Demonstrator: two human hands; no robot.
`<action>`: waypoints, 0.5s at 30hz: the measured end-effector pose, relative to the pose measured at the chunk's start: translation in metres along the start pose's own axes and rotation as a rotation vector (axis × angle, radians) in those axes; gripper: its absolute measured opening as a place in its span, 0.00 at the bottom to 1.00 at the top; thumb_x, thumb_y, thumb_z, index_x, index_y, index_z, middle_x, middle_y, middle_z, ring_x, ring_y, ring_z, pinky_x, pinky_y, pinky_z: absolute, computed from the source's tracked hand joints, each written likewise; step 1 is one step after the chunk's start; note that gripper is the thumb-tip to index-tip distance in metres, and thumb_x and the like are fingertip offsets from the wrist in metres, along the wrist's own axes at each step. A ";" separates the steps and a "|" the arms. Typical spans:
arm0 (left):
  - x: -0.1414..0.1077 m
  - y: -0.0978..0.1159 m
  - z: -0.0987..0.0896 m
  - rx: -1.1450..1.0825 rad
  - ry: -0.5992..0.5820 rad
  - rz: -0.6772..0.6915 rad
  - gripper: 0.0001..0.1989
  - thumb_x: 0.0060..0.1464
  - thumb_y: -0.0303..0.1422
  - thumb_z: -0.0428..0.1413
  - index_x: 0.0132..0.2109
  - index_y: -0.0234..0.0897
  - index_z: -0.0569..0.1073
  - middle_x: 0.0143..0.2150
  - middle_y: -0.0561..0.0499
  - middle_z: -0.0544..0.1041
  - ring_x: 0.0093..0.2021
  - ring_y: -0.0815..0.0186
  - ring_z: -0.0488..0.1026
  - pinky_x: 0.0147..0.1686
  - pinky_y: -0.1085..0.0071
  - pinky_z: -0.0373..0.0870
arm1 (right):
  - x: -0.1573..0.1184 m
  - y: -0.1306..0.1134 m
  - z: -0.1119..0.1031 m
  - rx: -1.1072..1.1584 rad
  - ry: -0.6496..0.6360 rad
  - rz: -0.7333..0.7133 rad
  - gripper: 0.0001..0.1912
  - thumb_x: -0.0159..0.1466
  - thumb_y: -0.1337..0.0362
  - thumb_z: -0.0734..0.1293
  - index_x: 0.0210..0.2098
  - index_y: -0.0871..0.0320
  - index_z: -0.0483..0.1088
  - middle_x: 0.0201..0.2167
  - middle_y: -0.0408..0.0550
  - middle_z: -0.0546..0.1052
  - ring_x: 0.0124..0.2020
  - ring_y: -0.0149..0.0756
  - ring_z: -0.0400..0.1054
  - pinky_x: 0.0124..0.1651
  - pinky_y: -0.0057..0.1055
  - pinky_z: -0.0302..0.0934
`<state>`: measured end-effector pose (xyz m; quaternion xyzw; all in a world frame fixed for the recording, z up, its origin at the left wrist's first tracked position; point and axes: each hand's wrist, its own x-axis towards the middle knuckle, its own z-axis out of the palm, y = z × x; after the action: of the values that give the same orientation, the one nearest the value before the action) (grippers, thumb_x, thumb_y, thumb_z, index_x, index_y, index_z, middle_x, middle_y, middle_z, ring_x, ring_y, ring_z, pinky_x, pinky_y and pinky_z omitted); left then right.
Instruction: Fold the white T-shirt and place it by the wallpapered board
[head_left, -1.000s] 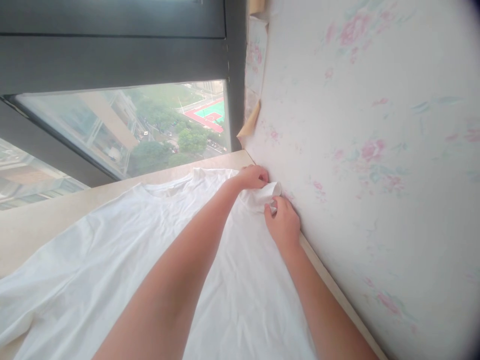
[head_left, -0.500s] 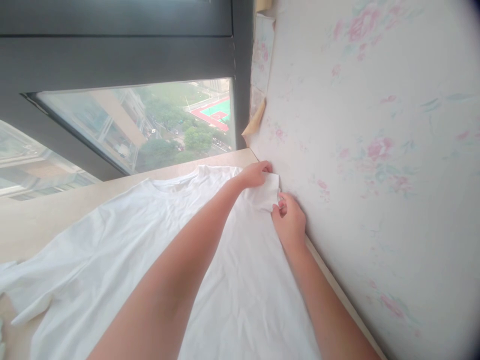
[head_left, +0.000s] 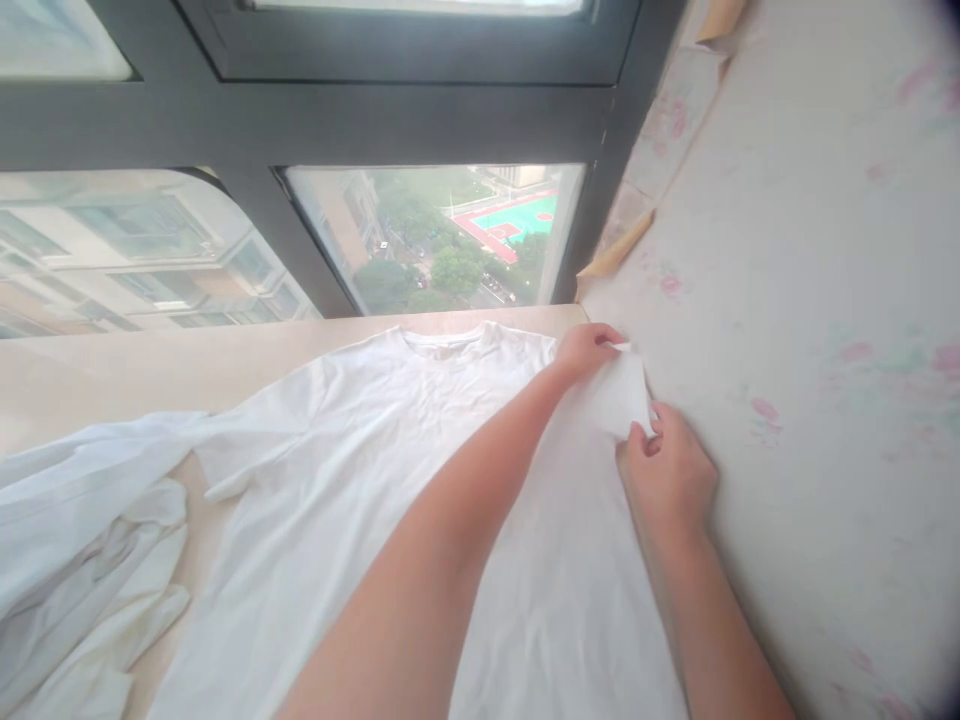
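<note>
A white T-shirt (head_left: 420, 440) lies spread on a pale sill, its neckline toward the window. At the far right, its sleeve is pinched in my left hand (head_left: 592, 350) along the upper edge. My right hand (head_left: 671, 465) grips the sleeve's lower corner with thumb and fingers, close beside the wall. Between the two hands the sleeve is stretched fairly flat. My left forearm crosses over the shirt's front.
More crumpled white clothes (head_left: 97, 580) lie at the left on the sill (head_left: 262, 355). Behind is a dark-framed window (head_left: 420, 125). A floral-papered wall (head_left: 810, 300) with peeling paper (head_left: 619, 255) rises close on the right.
The view has turned left, showing more of the clothes at the left. The sleeve between my hands is pulled out straighter, and my right hand still holds its edge.
</note>
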<state>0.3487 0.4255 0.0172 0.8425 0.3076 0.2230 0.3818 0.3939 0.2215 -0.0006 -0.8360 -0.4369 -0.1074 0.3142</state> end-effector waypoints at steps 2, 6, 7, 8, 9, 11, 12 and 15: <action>-0.005 0.000 0.010 0.038 0.069 -0.025 0.10 0.57 0.31 0.55 0.46 0.37 0.76 0.48 0.45 0.79 0.51 0.57 0.72 0.53 0.59 0.69 | -0.002 0.003 0.001 -0.062 -0.046 -0.059 0.20 0.62 0.63 0.60 0.52 0.57 0.71 0.40 0.54 0.78 0.38 0.45 0.72 0.36 0.37 0.60; -0.027 0.004 0.020 0.208 0.164 0.051 0.16 0.60 0.34 0.55 0.55 0.42 0.71 0.59 0.43 0.71 0.61 0.52 0.63 0.60 0.50 0.61 | -0.003 0.011 0.001 -0.127 -0.078 -0.125 0.19 0.60 0.64 0.61 0.50 0.56 0.73 0.38 0.55 0.77 0.39 0.49 0.71 0.37 0.40 0.61; -0.036 0.004 0.017 0.269 0.168 0.067 0.17 0.60 0.33 0.54 0.57 0.42 0.69 0.60 0.42 0.69 0.61 0.52 0.63 0.58 0.49 0.62 | -0.003 0.012 0.001 -0.115 -0.043 -0.137 0.19 0.61 0.63 0.61 0.49 0.55 0.73 0.37 0.55 0.77 0.39 0.50 0.71 0.38 0.41 0.61; -0.049 0.003 0.012 0.328 0.161 0.071 0.18 0.60 0.33 0.53 0.57 0.41 0.68 0.60 0.41 0.68 0.60 0.51 0.63 0.57 0.50 0.64 | -0.003 0.013 0.002 -0.093 -0.002 -0.151 0.18 0.61 0.63 0.61 0.49 0.54 0.74 0.35 0.55 0.77 0.39 0.50 0.72 0.38 0.41 0.62; -0.065 0.001 0.004 0.378 0.146 0.061 0.18 0.60 0.32 0.53 0.57 0.40 0.68 0.60 0.40 0.68 0.59 0.51 0.64 0.55 0.50 0.65 | -0.003 0.013 0.004 -0.064 0.033 -0.168 0.18 0.62 0.63 0.61 0.49 0.53 0.74 0.35 0.55 0.77 0.39 0.50 0.72 0.39 0.42 0.62; -0.110 -0.007 -0.022 0.443 0.119 0.005 0.16 0.59 0.32 0.53 0.55 0.40 0.69 0.59 0.40 0.69 0.59 0.51 0.65 0.55 0.51 0.67 | -0.005 0.013 0.009 0.005 0.049 -0.217 0.17 0.62 0.63 0.60 0.48 0.51 0.74 0.36 0.55 0.77 0.38 0.48 0.72 0.40 0.41 0.63; -0.138 -0.013 -0.040 0.471 0.121 -0.035 0.16 0.59 0.33 0.54 0.54 0.41 0.70 0.58 0.42 0.70 0.60 0.52 0.65 0.56 0.52 0.67 | -0.006 0.013 0.013 0.037 0.033 -0.242 0.17 0.62 0.64 0.60 0.48 0.51 0.74 0.36 0.55 0.78 0.38 0.47 0.72 0.40 0.41 0.63; -0.239 -0.034 -0.102 0.520 0.248 -0.255 0.16 0.57 0.33 0.55 0.53 0.44 0.72 0.60 0.48 0.71 0.61 0.56 0.66 0.60 0.57 0.65 | -0.010 0.016 0.025 0.081 -0.047 -0.322 0.16 0.60 0.63 0.59 0.44 0.49 0.74 0.40 0.55 0.78 0.39 0.47 0.73 0.41 0.42 0.63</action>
<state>0.1047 0.3297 0.0191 0.8328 0.5020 0.1882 0.1380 0.3986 0.2236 -0.0316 -0.7441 -0.5763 -0.1190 0.3162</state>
